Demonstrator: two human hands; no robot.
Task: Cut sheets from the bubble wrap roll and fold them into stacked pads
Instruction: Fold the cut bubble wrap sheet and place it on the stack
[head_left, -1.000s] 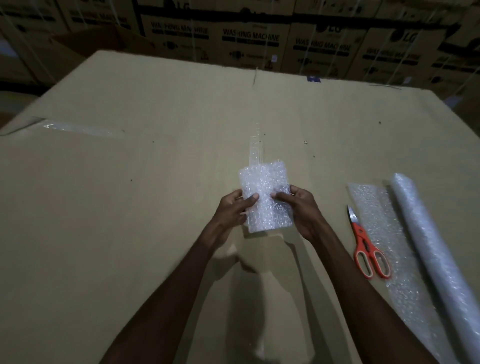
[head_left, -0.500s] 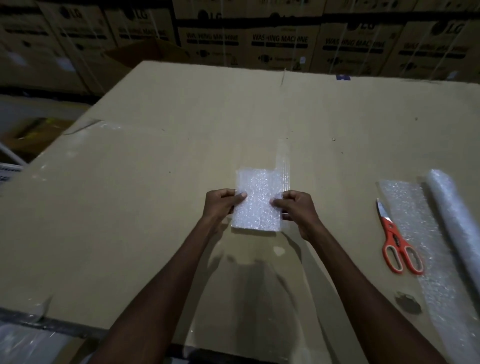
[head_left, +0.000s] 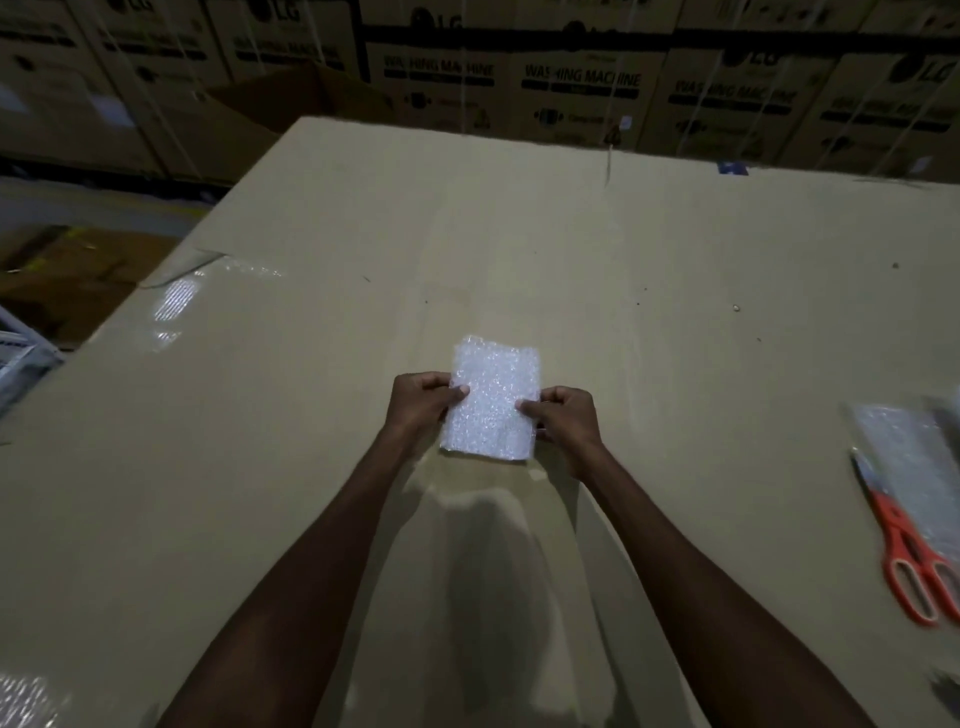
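A folded bubble wrap pad (head_left: 493, 395), white and rectangular, sits in the middle of the cardboard work surface (head_left: 260, 467). My left hand (head_left: 423, 405) pinches its left edge with the thumb on top. My right hand (head_left: 563, 421) pinches its right edge the same way. At the right edge lies a flat bubble wrap sheet (head_left: 909, 457), blurred, with orange-handled scissors (head_left: 904, 551) resting beside and partly over it. The roll itself is out of view.
Stacked washing machine cartons (head_left: 582, 83) line the far side. An open carton (head_left: 301, 104) stands at the back left. A strip of clear tape (head_left: 176, 306) shines near the surface's left edge, where the floor drops away.
The view has swung left, pushing the scissors and sheet to the right edge and the roll out of frame. Both hands carried the pad leftward and kept pinching its sides.
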